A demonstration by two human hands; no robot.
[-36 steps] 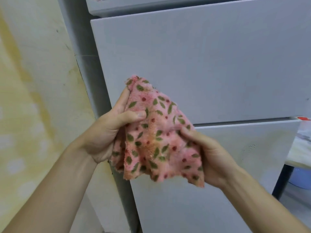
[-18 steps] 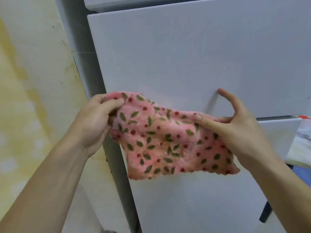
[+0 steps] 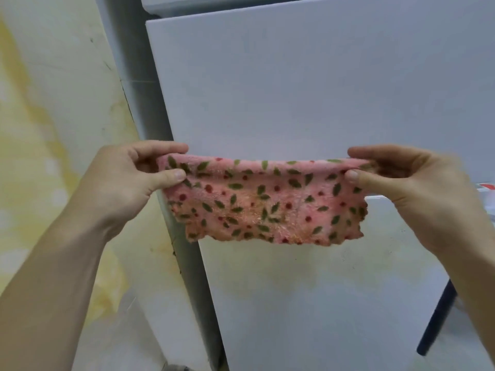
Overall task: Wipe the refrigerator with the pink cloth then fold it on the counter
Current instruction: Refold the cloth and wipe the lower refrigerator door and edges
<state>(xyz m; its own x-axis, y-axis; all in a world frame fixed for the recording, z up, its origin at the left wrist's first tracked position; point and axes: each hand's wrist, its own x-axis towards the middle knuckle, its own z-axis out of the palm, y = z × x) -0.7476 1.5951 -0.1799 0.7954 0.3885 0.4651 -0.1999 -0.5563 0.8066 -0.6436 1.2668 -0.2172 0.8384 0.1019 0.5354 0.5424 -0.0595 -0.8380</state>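
The pink cloth point(image 3: 265, 204), printed with green leaves and red dots, hangs stretched out flat in front of the white refrigerator point(image 3: 308, 97). My left hand point(image 3: 126, 183) pinches its upper left corner between thumb and fingers. My right hand point(image 3: 407, 188) pinches the upper right corner the same way. The cloth's lower edge hangs free, level with the gap between the fridge's upper and lower doors. The cloth is held a little off the door; I cannot tell whether it touches.
A stained yellowish wall point(image 3: 53, 129) runs along the left, close to the fridge's grey side point(image 3: 142, 76). At the right edge a dark table leg point(image 3: 436, 319) stands beside the lower fridge door point(image 3: 321, 303), with part of an item point(image 3: 486, 191) above it.
The cloth went from bunched between both hands to spread wide. My hands moved apart, each now pinching a top corner, and my right hand's fingers closed onto the cloth.
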